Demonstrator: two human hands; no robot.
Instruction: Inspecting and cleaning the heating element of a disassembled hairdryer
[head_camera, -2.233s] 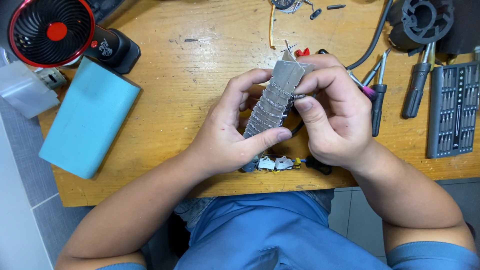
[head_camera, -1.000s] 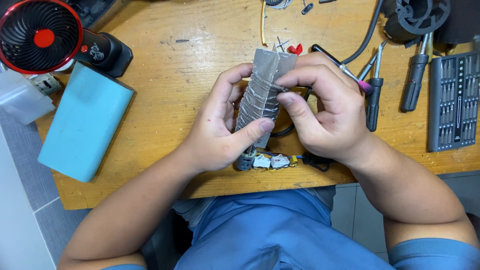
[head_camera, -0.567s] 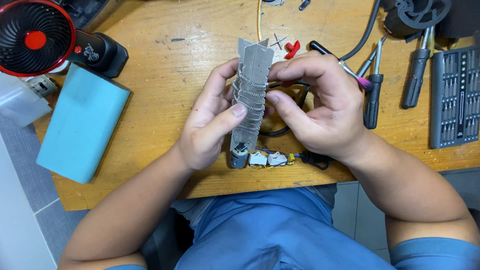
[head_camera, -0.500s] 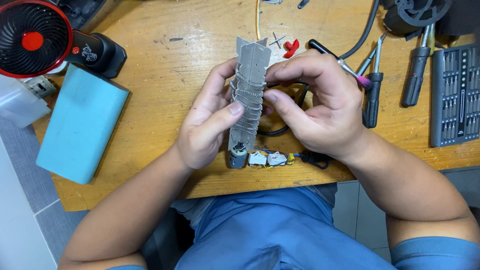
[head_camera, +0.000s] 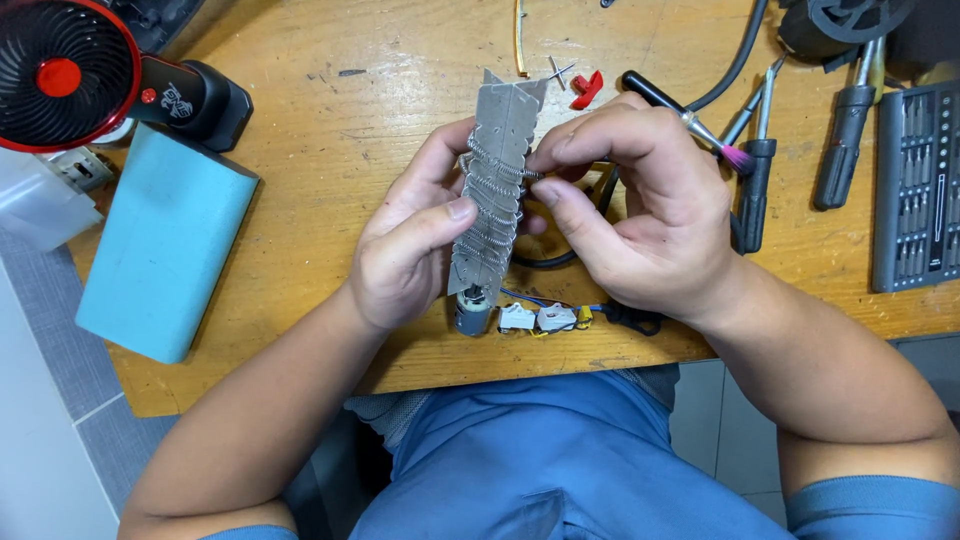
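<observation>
Top edge cuts off the black fan housing and the dark cable; right edge crops the bit tray. The red-rimmed fan runs off the upper left corner. Your palms hide how the wires below join the heating element; the far side of the element cannot be seen.

The heating element stands roughly upright over the wooden table, a grey finned strip wound with coil wire, with a small motor at its lower end.

Your left hand is closed around the element's left side, thumb pressed across the coils at mid-height, fingers curled behind.

Your right hand pinches at the element's right edge near the top: forefinger and thumb tips meet on the coil there, other fingers curled in.

Teal box lies well to the left, screwdrivers to the right.
</observation>
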